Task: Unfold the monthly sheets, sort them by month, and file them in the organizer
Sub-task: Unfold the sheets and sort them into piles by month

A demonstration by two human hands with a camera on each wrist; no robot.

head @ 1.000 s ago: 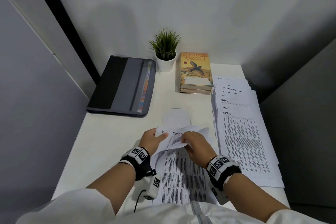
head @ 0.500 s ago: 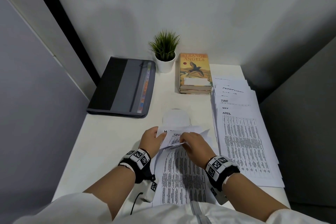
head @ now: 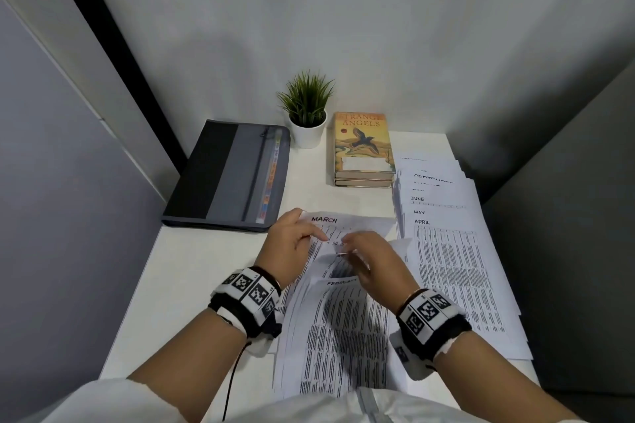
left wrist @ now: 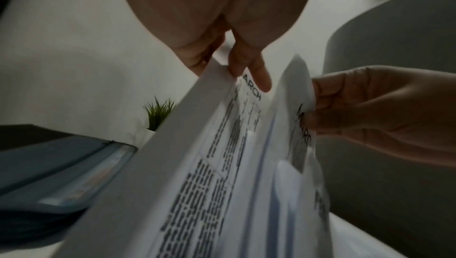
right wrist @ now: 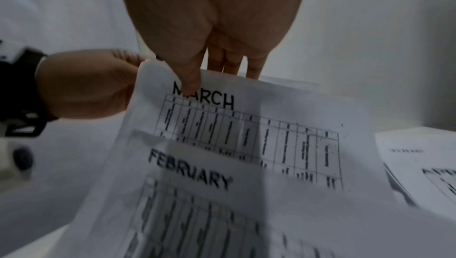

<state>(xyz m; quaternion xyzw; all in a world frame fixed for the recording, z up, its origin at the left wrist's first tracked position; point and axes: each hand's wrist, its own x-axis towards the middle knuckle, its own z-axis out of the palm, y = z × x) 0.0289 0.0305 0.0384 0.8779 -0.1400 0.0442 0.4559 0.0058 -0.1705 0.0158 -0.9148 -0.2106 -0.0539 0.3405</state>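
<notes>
Both hands hold sheets above the desk [head: 192,285]. A second ago JANUARY faced up; now the left hand [head: 292,247] pinches a MARCH sheet [head: 347,221] by its top corner, and the right hand [head: 374,261] pinches another sheet's top edge, FEBRUARY [head: 340,319] lying beneath. Sorting continues; the organizer [head: 226,175] lies closed, well apart.

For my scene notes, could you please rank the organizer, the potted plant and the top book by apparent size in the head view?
1. organizer, clearly largest.
2. top book.
3. potted plant, though it looks close to the book, and both stand farther from the camera.
</notes>
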